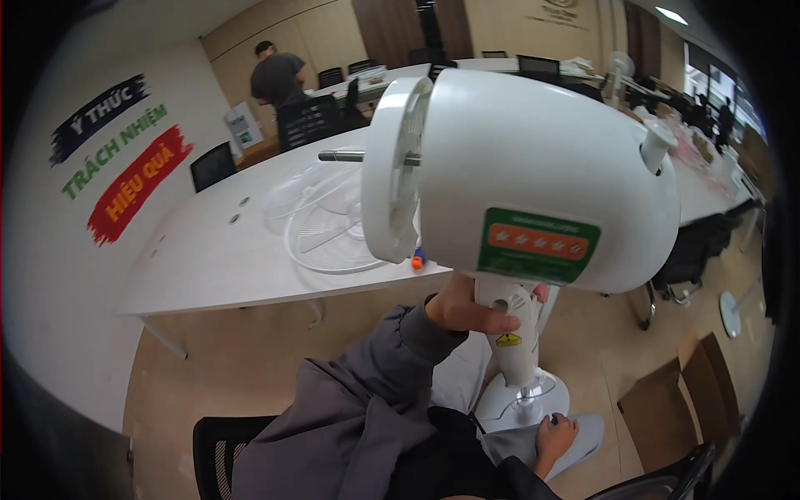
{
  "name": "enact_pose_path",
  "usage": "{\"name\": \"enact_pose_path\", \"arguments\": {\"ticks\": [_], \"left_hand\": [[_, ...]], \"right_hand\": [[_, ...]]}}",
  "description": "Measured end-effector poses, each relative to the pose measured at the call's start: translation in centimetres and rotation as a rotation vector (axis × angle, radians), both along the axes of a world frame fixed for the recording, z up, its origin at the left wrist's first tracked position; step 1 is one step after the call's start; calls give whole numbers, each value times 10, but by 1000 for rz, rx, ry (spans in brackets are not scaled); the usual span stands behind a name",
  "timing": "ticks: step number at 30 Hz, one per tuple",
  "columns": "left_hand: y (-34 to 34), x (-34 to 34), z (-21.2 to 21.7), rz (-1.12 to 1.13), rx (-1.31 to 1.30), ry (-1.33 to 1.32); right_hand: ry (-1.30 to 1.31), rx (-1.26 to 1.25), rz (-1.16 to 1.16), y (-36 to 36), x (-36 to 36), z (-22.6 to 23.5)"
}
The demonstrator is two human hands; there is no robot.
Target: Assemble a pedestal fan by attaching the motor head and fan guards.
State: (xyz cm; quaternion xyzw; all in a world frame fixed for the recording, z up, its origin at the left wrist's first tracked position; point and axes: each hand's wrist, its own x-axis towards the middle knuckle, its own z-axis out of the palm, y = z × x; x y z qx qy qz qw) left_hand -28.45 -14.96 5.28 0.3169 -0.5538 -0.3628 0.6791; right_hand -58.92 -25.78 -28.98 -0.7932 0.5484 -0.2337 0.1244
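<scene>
White fan (533,179) stands upright in front of the seated person, with its large head just above and to the right of the left hand (467,308). This hand is closed around the neck (518,354) right under the head, thumb across the near side and a fingertip showing past the far side. The head is a smooth, glossy, rounded housing, its narrow end to the right, with a small knob (658,143) on top there. At its left end sits a ring-shaped plate (385,179), through which a bare metal shaft (343,156) points left. On the housing's near side is a green label (540,247) with an orange band of stars; a small yellow warning sticker (508,340) marks the neck. Below, the column meets a round white base (546,408) between the person's legs, a cord looping over it. The right hand (557,437) rests on the right knee, its fingers loosely curled; whether it holds anything, I cannot tell. Beyond the fan, a white table (200,267) bears a round wire grille (333,265) and a small orange-and-blue object (417,262). At the right is a cardboard box (662,417); farther back, another person (279,79) stands near dark chairs (312,121).
</scene>
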Motion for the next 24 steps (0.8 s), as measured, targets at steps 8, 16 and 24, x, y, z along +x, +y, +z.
{"name": "enact_pose_path", "arguments": {"ticks": [8,16,24], "left_hand": [[-91,-71,13,1,-138,-157],[-141,-136,20,109,-276,-174],[-166,-174,23,275,-339,-186]], "right_hand": [[-149,-105,-61,26,-39,6],[-192,-91,-103,45,-52,18],[-106,-137,-86,60,-62,19]]}}
